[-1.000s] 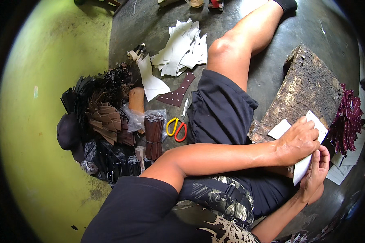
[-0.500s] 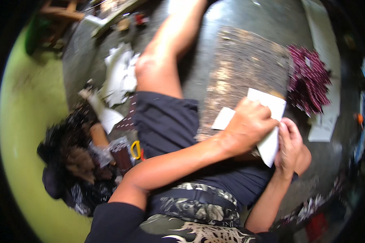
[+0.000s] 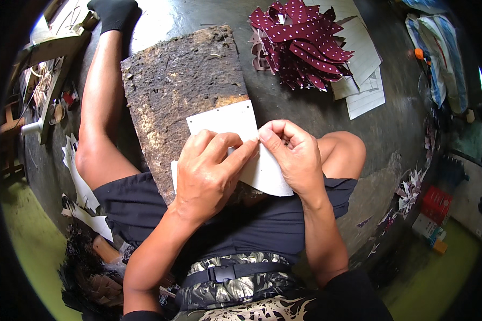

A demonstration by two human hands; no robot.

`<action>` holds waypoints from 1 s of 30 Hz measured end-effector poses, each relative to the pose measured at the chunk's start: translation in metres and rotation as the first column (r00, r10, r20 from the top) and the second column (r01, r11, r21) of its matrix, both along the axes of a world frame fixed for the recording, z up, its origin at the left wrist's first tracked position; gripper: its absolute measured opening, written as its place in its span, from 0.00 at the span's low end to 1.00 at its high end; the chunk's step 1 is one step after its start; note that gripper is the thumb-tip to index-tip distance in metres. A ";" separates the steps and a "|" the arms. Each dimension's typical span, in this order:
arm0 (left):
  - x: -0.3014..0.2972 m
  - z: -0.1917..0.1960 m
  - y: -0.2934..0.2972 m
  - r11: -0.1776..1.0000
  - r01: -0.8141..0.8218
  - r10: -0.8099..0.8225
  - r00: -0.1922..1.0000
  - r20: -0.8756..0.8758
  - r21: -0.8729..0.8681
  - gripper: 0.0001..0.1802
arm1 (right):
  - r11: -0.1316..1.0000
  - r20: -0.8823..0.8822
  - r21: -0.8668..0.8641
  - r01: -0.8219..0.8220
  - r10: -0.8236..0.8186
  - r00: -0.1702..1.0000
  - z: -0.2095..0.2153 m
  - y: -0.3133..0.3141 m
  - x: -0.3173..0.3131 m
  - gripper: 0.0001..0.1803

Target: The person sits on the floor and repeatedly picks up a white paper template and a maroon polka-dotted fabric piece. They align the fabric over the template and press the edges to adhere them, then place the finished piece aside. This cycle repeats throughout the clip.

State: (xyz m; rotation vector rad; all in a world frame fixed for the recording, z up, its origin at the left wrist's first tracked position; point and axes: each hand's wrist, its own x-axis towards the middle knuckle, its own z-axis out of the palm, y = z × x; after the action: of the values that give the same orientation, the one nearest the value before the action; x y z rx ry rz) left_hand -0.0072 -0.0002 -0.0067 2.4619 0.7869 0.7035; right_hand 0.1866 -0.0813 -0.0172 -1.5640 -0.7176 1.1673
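Swung round since the earlier frame, the view now has the rough board (image 3: pixel 182 75) and both hands near its middle, while the fingers keep much the same hold. Work looks partway along, I judge: the large white piece (image 3: pixel 227 120) lies over the board's near right corner, not yet let go. Its right edge is pinched narrowly between thumb and forefinger of the right hand (image 3: pixel 300 160); the left hand (image 3: pixel 206 171) rests across it with bent fingers, and whether they grip I cannot tell (the thumb is hidden). A second white piece (image 3: pixel 174 174) shows only in part beside the left hand, and small dark dots (image 3: pixel 218 111) run along the first one's far edge, seemingly done. Around this, the grey floor (image 3: pixel 380 144) carries a bundle of maroon polka-dot strips (image 3: pixel 305 45), pale sheets (image 3: pixel 367 99) partly under it, a red box (image 3: pixel 436 203) and loose scraps (image 3: pixel 411 190). Chiefly the left hand stands in the way, covering much of the white material; the bundle lies apart from both hands.
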 end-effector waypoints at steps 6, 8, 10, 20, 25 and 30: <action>0.000 -0.001 0.002 1.000 0.010 -0.010 1.000 -0.001 0.014 0.21 | 1.000 -0.014 -0.004 0.007 -0.007 1.000 -0.006 0.000 0.001 0.10; 0.001 -0.001 0.003 1.000 0.021 -0.021 1.000 -0.003 0.010 0.23 | 1.000 -0.017 0.004 0.012 -0.012 1.000 -0.007 0.000 0.000 0.10; 0.001 0.000 0.003 1.000 0.020 -0.020 1.000 -0.011 0.017 0.21 | 1.000 0.005 0.010 0.002 -0.002 1.000 -0.008 0.000 -0.002 0.11; 0.005 0.004 0.001 1.000 -0.009 0.009 0.999 -0.036 0.001 0.17 | 0.998 0.552 0.058 -0.040 0.001 0.834 -0.005 0.004 -0.008 0.14; 0.003 0.002 0.004 0.999 0.006 -0.006 1.000 -0.005 -0.031 0.18 | 0.996 0.430 0.012 -0.093 0.078 0.899 0.000 0.003 -0.013 0.14; -0.001 0.002 0.008 0.995 0.027 -0.025 1.000 0.017 -0.098 0.18 | 0.995 0.197 0.002 -0.099 0.096 0.976 -0.007 0.004 -0.007 0.14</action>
State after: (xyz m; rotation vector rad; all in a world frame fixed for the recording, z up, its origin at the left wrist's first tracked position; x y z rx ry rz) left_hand -0.0078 0.0073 -0.0042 2.3712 0.7640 0.6582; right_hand 0.1801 -0.0771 -0.0246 -1.6657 -0.9391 1.0858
